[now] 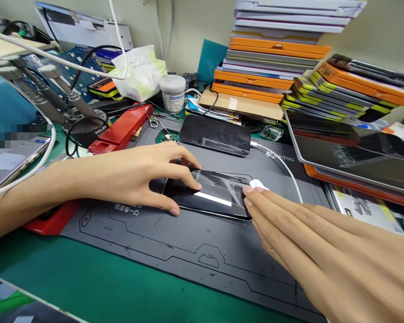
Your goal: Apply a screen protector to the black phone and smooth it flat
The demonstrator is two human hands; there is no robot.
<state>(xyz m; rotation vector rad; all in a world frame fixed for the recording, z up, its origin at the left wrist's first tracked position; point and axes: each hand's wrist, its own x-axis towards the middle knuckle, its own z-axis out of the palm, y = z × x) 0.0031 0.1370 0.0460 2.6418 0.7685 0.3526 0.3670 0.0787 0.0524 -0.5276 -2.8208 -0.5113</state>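
A smartphone (pixel 208 193) lies screen up on a dark grey work mat (pixel 188 244), its glass showing bright reflections. My left hand (pixel 148 175) straddles its left end: the thumb rests by the near edge, one fingertip touches the screen, and other fingers reach the far edge. My right hand (pixel 303 237) comes in from the right with fingers straight and pressed together, tips at the phone's right end. Behind those fingertips shows a small white piece (pixel 256 184), perhaps paper or cloth. The right thumb and whatever lies under the fingers are hidden.
Behind lies another black-screened phone (pixel 215 134) with a white cable (pixel 284 163). A red tool (pixel 119 130), a paste tub (pixel 173 94) and a screwdriver stand (pixel 84 128) sit at the left. Stacked boxes (pixel 252 85) and a tablet (pixel 353 152) fill the right.
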